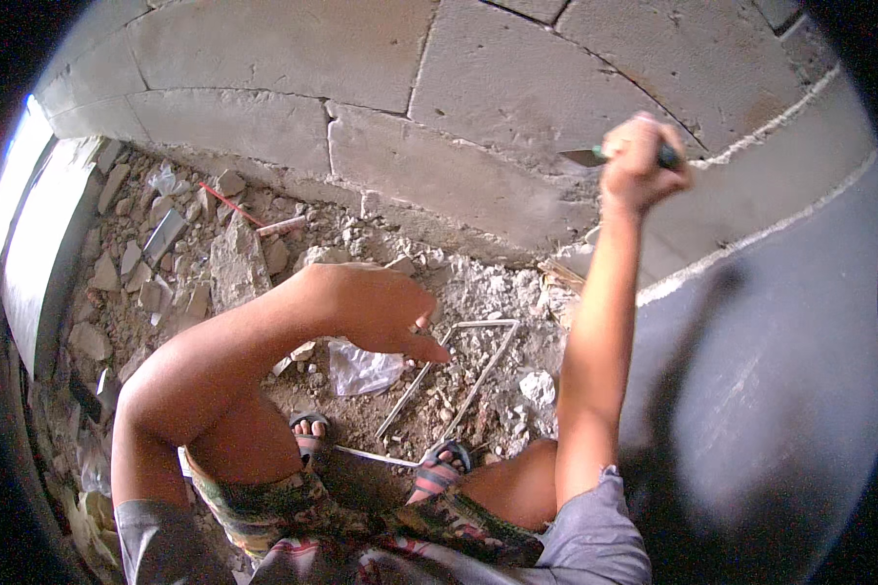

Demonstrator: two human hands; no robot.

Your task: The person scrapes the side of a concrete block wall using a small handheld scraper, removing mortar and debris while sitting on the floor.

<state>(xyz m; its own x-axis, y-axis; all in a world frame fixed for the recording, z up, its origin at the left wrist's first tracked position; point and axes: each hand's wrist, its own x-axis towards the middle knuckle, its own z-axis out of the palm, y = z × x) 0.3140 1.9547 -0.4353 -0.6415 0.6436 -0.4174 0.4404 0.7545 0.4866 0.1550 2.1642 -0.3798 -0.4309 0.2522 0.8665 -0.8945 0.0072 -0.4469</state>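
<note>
My right hand (pixel 644 166) is raised against the block wall (pixel 498 88), its fingers wrapped round a hand tool with a dark green handle. The tool's short, pointed metal blade (pixel 583 156) sticks out to the left, close to the wall face; it looks like a small trowel, though motion smears the hand. My left hand (pixel 385 310) hangs over the rubble in front of my knees. Its wrist is bent, its thumb stands apart from the loosely bent fingers, and nothing shows in it. Some of those fingers are hidden behind the hand.
Broken masonry (pixel 239 258) covers the ground along the wall's foot. A bent white frame (pixel 488 375) and a clear plastic bag (pixel 364 369) lie ahead of my sandalled feet. At right rises a smooth grey wall (pixel 771 370); a pale panel (pixel 49 253) leans at left.
</note>
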